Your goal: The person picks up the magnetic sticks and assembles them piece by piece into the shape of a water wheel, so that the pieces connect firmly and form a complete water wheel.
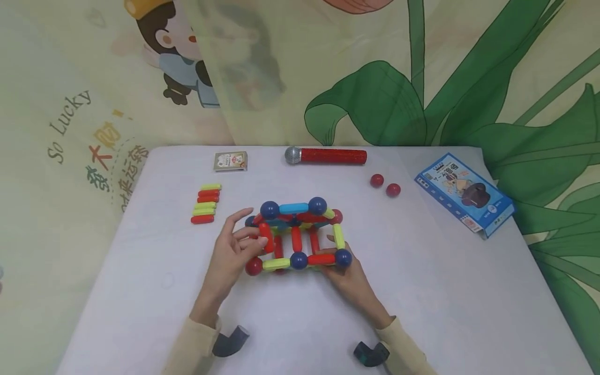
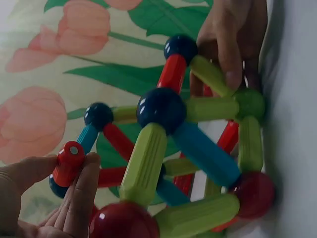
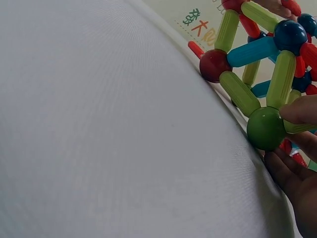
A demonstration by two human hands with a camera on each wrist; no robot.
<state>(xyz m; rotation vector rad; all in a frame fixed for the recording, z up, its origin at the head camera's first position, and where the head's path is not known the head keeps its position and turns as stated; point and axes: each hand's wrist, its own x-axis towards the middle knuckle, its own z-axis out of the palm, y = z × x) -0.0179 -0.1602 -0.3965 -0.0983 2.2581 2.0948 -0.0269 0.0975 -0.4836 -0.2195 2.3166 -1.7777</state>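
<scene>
A frame of magnetic rods and balls (image 1: 299, 260) stands at the middle of the table, built of red, yellow-green and blue rods with red, blue and green balls. My left hand (image 1: 228, 255), at its left side, pinches a loose red magnetic rod (image 2: 69, 163) between thumb and fingers. A silvery dot shows on that rod's end. My right hand (image 1: 350, 281) grips the frame's lower right corner. In the right wrist view, its thumb and fingers are around a yellow-green rod beside the green ball (image 3: 266, 129). The frame's far underside is partly hidden.
Several red and yellow-green rods (image 1: 204, 205) lie in a column at the left. Along the back are a small card box (image 1: 230, 161) and a red microphone (image 1: 333, 156). Two red balls (image 1: 393, 190) and a blue box (image 1: 464, 195) lie to the right.
</scene>
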